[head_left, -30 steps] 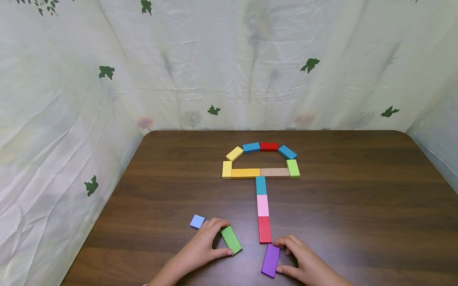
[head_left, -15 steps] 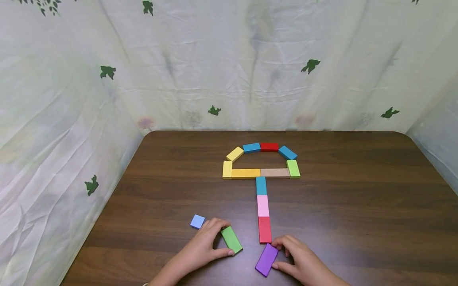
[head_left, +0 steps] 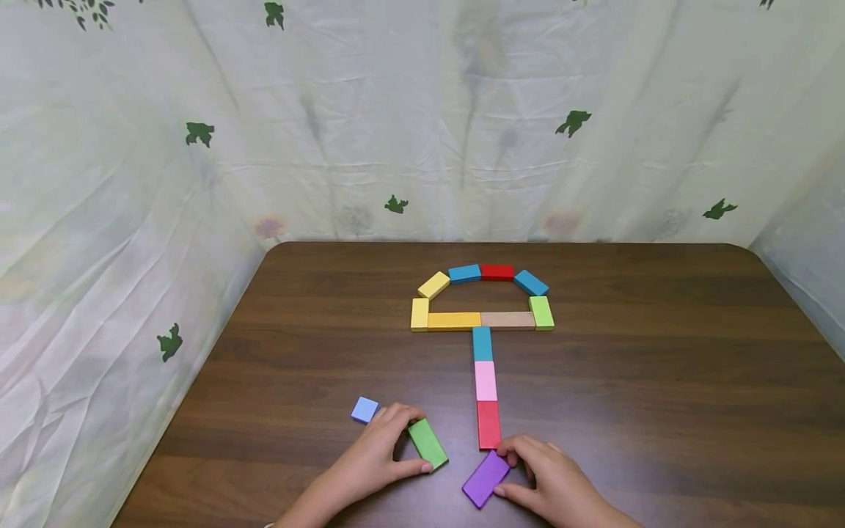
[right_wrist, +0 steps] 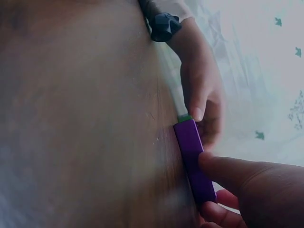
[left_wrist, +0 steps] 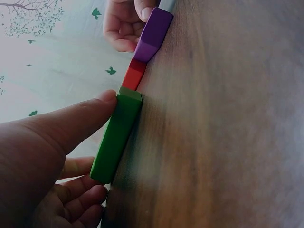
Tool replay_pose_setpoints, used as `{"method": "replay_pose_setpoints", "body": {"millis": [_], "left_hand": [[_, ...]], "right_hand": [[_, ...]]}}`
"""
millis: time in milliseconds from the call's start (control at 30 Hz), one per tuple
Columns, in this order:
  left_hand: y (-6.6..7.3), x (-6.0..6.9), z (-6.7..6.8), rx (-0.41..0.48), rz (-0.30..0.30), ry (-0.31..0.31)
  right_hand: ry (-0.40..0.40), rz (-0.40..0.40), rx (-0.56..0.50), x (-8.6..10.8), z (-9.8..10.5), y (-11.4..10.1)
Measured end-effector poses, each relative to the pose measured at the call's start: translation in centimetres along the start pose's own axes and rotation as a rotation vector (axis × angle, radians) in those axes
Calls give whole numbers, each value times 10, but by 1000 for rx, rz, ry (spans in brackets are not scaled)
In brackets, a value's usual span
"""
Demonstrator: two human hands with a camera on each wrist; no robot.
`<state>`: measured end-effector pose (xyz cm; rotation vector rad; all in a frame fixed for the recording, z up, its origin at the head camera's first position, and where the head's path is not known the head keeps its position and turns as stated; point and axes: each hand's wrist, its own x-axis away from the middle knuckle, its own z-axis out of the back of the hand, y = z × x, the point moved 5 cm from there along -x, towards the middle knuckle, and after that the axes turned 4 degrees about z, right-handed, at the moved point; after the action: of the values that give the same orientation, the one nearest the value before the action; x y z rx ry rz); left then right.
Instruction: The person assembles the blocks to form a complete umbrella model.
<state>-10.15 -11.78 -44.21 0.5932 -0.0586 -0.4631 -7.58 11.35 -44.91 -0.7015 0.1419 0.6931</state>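
Note:
My left hand point(head_left: 372, 458) grips a green block point(head_left: 428, 444) by its two ends, thumb at the near end and fingers at the far end. My right hand point(head_left: 554, 477) pinches a purple block point(head_left: 485, 479), which lies slanted on the table with its far end close to the red block point(head_left: 488, 424). Whether those two touch, I cannot tell. In the left wrist view the thumb presses one end of the green block point(left_wrist: 116, 135). The right wrist view has the thumb on the side of the purple block point(right_wrist: 194, 159).
A pink block point(head_left: 485, 380) and a teal block point(head_left: 482, 343) continue the line up from the red one. Beyond it, several blocks form a rounded outline over an orange block point(head_left: 454, 320) and a tan block point(head_left: 507, 320). A small light-blue block point(head_left: 364, 410) lies beside my left hand.
The purple block has turned clockwise, its near end swinging left, and my right hand has moved slightly left with it. My left hand and the green block stay where they were.

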Motion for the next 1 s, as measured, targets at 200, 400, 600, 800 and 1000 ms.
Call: {"method": "replay_pose_setpoints", "body": {"millis": [200,400,600,800,1000], "left_hand": [[0,0,0,-4,2,2],[0,0,0,-6,-2,4],[0,0,0,-12,6,-5],[1,0,0,-22,-6,5],[1,0,0,-26,-4,3]], "right_hand": [[-1,-33,11,-2,-1,-3],[-20,-96,25,-4,-3,-3],[1,-111,45,-4,-4,-4],[63,-70,9,-4,-2,-5],[76,-10,-4,-6,-1,-5]]}}
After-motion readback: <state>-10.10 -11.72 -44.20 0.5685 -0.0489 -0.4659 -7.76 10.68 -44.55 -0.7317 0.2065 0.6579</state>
